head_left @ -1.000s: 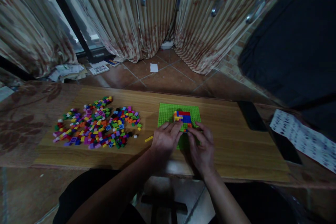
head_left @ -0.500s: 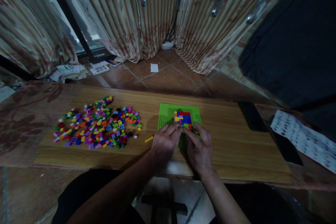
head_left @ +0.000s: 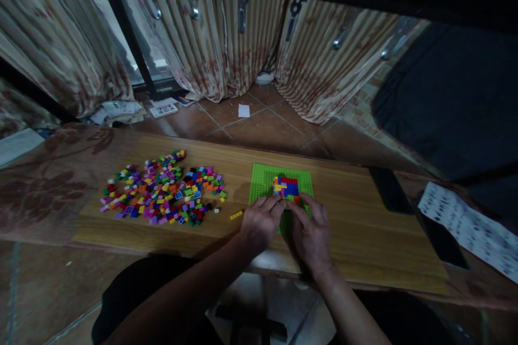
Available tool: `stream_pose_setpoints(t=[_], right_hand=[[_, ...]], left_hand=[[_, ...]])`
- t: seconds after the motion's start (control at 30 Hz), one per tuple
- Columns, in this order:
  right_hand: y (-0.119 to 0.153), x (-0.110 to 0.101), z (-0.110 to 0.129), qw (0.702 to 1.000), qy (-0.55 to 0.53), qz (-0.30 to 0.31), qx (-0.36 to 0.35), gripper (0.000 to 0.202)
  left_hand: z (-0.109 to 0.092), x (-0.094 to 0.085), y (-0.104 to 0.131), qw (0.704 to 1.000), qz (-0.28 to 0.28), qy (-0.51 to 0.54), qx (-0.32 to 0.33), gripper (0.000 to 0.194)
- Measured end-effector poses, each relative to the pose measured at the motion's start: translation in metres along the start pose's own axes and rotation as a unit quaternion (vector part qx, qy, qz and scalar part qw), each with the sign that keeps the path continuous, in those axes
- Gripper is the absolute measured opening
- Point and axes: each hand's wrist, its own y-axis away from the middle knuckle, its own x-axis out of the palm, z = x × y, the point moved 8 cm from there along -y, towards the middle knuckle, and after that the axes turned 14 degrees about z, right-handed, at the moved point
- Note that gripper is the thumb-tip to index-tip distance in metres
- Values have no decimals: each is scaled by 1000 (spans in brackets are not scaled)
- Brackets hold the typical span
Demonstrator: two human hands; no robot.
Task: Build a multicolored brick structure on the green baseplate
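Observation:
A block of joined toy bricks (head_left: 288,184) in red, blue, yellow and orange rises from the green baseplate (head_left: 261,175). My left hand (head_left: 262,220) is at the near left of this block, its fingers bent together against the near side. From the right, my right hand (head_left: 311,226) meets it there, with fingertips at the block's near right corner. Both hands are closed, and their fingertips hide whatever lies between them. A long yellow brick (head_left: 236,215) lies on the wood just left of my left hand.
Loose bricks of many colours (head_left: 157,191) are spread over the left part of the wooden table (head_left: 356,232). A dark phone-like slab (head_left: 391,190) lies at the right end, beside a printed sheet (head_left: 469,226). Curtains hang beyond the table.
The camera view has tilted up slightly and shifted left, so everything sits a little lower and further right. Both hands stay at the near side of the brick block.

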Motion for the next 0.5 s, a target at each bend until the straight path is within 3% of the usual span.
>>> stream_pose_setpoints(t=[0.2, 0.5], right_hand=[[-4, 1, -1, 999, 17, 31, -9, 31], [-6, 2, 0, 997, 41, 61, -13, 37]], left_hand=[[1, 2, -1, 999, 18, 0, -42, 27], [2, -2, -2, 998, 47, 0, -48, 27]])
